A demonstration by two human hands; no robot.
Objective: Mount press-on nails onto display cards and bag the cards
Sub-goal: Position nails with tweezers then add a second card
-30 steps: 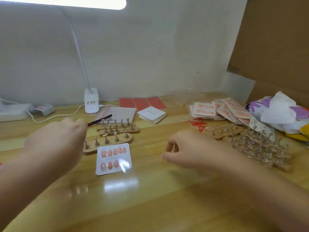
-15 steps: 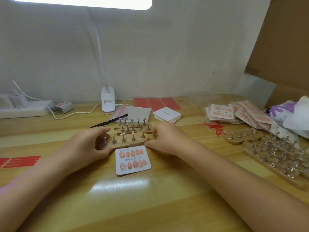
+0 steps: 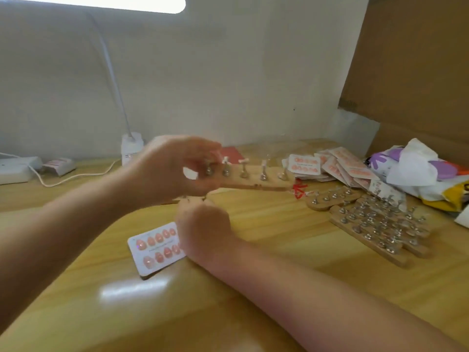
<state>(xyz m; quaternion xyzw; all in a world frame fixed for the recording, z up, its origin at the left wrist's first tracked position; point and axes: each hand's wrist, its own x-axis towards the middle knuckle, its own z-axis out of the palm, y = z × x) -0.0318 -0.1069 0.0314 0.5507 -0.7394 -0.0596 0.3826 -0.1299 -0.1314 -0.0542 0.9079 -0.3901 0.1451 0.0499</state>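
Note:
My left hand (image 3: 175, 168) is raised above the table and grips one end of a wooden nail stand (image 3: 256, 183). The stand is a strip with a row of metal pegs, and it points right. Below it my right hand (image 3: 203, 224) is curled low over the table, back towards me. A few peg tips of a second stand (image 3: 193, 198) show just beyond its fingers; the view is too blurred to tell whether it grips them. A white display card (image 3: 154, 250) with two rows of pink press-on nails lies flat, its right end under my right wrist.
Bagged nail cards (image 3: 332, 163) are piled at the back right. Several wooden peg stands (image 3: 375, 224) lie to the right, with a crumpled plastic bag (image 3: 416, 168) and cardboard (image 3: 418, 72) behind them. A lamp base (image 3: 132, 148) and power strip (image 3: 15, 168) sit at the back left.
My left hand has lifted one wooden stand off the table and carried it up and to the right. My right hand has stayed low near the card.

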